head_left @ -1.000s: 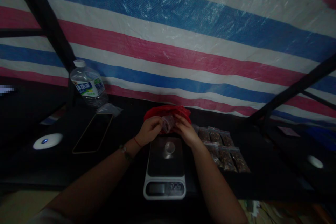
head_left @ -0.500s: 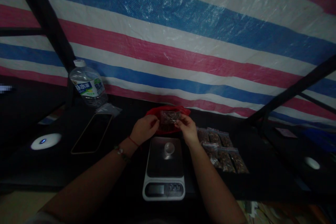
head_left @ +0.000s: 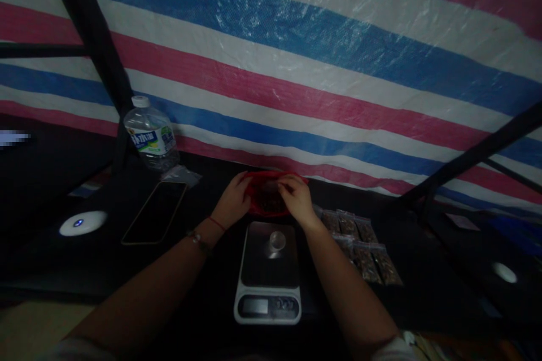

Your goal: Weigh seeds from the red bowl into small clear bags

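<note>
A red plastic bag lies open behind the scale, with dark contents hard to make out. My left hand is closed on its left edge. Over the bag's mouth, my right hand pinches what looks like the small clear zip bag, faint and mostly lost in the dark. Directly in front stands a white digital scale with a small clear cup on its dark plate. To the right of my right forearm lie several filled zip bags of brown bits, in two rows.
On the left are a phone, a white oval device, a large clear bottle and empty plastic bags. A striped tarp hangs behind the black table. Dark frame bars slant at both sides.
The brown-filled zip bag, held up between both hands before, has sunk into the red bag's mouth. My left hand has moved onto the red bag's edge. The view has shifted slightly.
</note>
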`<state>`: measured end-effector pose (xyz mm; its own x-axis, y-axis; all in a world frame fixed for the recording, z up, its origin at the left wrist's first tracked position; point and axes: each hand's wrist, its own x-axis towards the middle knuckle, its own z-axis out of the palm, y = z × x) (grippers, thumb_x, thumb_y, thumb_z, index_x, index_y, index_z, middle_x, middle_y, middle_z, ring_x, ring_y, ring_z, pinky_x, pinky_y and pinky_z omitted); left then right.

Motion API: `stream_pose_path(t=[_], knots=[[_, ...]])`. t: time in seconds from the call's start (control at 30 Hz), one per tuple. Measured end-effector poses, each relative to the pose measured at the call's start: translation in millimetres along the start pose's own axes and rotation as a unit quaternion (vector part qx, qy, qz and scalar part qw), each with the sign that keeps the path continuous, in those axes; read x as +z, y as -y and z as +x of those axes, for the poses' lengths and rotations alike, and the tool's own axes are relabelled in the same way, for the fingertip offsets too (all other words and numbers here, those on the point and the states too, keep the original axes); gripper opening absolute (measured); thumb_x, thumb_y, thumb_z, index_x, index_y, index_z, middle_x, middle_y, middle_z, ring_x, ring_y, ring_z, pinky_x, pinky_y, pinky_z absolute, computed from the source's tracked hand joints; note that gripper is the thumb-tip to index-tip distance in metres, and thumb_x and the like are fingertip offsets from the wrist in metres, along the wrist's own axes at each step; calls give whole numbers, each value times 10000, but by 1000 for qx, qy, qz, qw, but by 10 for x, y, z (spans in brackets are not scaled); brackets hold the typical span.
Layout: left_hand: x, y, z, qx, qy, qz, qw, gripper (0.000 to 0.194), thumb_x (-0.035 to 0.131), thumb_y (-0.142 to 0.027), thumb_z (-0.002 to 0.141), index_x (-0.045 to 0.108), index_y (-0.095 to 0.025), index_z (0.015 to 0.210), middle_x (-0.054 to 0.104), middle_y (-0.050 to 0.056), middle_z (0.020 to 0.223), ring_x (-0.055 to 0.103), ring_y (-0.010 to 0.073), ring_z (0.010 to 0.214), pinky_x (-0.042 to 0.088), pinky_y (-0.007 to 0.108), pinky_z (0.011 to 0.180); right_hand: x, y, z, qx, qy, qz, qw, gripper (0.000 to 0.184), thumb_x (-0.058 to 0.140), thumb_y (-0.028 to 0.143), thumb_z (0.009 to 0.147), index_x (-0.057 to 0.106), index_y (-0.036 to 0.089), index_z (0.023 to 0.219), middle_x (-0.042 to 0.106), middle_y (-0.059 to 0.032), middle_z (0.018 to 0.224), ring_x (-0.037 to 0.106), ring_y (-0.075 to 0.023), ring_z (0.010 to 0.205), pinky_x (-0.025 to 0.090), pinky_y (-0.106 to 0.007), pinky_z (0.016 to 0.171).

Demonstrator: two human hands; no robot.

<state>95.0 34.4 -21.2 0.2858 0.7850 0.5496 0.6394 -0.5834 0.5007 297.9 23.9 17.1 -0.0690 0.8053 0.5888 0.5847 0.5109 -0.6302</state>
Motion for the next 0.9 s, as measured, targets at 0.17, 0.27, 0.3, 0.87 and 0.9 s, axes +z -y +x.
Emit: stream_pose_path(t=[0.17, 0.27, 0.3, 0.87, 0.9], knots=[[-38, -51, -1, 7, -30, -27, 999, 493, 454, -87, 774, 506, -132, 1262, 469, 130, 1323, 447, 233, 1243, 385, 435, 1081, 10, 60, 34, 21, 8, -1, 1000, 180, 546, 201, 786, 715, 238, 835, 679, -55, 910, 593, -216, 919, 440, -375, 899], [-36, -59, -13, 4, -44, -33, 998, 467, 475, -130, 797, 511, -146, 1262, 469, 128, 1329, 464, 240, 1229, 399, 447, 1067, 13, 78, 17, 43, 4, 30, 999, 163, 560, 224, 780, 716, 245, 821, 674, -52, 899, 585, -225, 928, 430, -387, 916], [-33, -60, -16, 3, -45, -35, 998, 463, 481, -139, 798, 514, -151, 1260, 472, 126, 1327, 468, 244, 1225, 403, 453, 1062, 8, 82, 9, 49, -9, 38, 998, 159, 563, 235, 780, 716, 246, 823, 673, -51, 905, 582, -225, 933, 427, -390, 921], [-52, -82, -27, 33, -63, 18, 997, 403, 542, -240, 792, 564, -169, 1188, 435, 127, 1360, 413, 284, 1256, 335, 494, 1071, -31, 16, -105, 170, -77, 150, 971, 140, 619, 315, 748, 694, 214, 808, 668, -36, 828, 602, -189, 809, 500, -349, 792], [-72, -105, -34, 38, -74, 19, 996, 411, 548, -267, 800, 552, -177, 1201, 431, 125, 1368, 401, 289, 1265, 325, 500, 1073, -42, 17, -124, 208, -91, 200, 953, 174, 633, 344, 739, 688, 206, 831, 664, -31, 814, 607, -180, 771, 516, -334, 742]])
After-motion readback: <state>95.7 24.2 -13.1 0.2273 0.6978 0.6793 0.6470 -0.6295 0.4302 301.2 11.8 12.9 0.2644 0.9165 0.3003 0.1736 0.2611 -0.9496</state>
